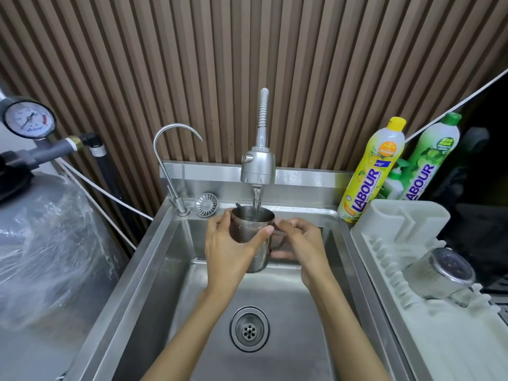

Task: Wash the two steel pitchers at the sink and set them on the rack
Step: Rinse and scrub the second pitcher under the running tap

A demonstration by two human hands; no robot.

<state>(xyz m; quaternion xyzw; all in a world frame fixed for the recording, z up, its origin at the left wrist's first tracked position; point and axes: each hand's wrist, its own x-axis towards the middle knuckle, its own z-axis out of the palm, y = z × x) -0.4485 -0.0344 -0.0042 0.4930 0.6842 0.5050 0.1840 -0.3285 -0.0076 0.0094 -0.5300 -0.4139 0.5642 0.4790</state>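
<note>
A steel pitcher (251, 229) is held upright over the sink (154, 270), under the running tap (258, 167). Water pours into its open mouth. My left hand (228, 243) grips the pitcher's body from the left, thumb across the front. My right hand (299, 243) holds the handle on the pitcher's right side. A second steel pitcher (439, 276) lies on its side on the white dish rack (406, 235) at the right, its base facing me.
A thin gooseneck tap (167, 160) and a round strainer (206, 204) sit at the sink's back left. The drain (249, 329) is below my arms. Two dish soap bottles (373, 169) stand behind the rack. A plastic-wrapped tank (49, 243) with a pressure gauge stands left.
</note>
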